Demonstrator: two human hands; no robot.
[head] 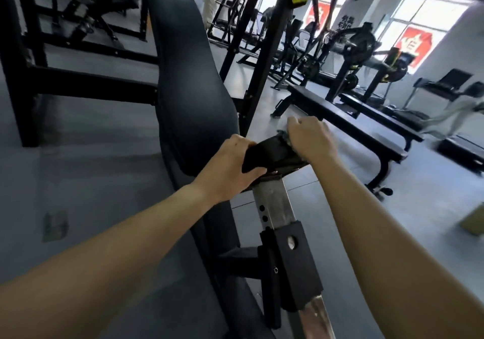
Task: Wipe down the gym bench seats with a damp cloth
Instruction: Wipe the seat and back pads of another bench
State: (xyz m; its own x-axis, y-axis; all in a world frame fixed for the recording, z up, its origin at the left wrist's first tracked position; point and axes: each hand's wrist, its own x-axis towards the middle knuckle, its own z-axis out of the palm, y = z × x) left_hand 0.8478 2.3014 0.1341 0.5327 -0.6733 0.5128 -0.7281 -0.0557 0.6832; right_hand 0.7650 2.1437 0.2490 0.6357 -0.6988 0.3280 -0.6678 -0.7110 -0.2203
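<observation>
Head view, items listed outward from the grip.

1. Right hand [311, 139]: fingers curled down over a grey cloth [283, 134], pressing it on the right end of the seat pad. Only a frayed fringe of the cloth shows, at the knuckles and under the heel of the hand.

2. Seat pad [269, 153]: small, black and tilted, spanning the gap between our two hands. Its bare surface lies to the left of the cloth, so we judge that the coming stroke runs leftward across it.

3. Left hand [230, 166]: clamped round the left end of the seat pad, thumb on top and fingers wrapped over the edge, steadying it. It stands in the path of that stroke.

4. Back pad [191, 84]: long and dark, starting just beyond the left end of the seat pad, its long axis running away from us. The left hand is nearer to it, and the cloth would have to cross the seat to reach it.

5. Steel post [272, 205]: drilled with holes, it carries the seat pad and drops into a black collar [296, 260].

6. Flat bench [348, 126]: well apart to the right, on the grey floor [91, 181].
</observation>
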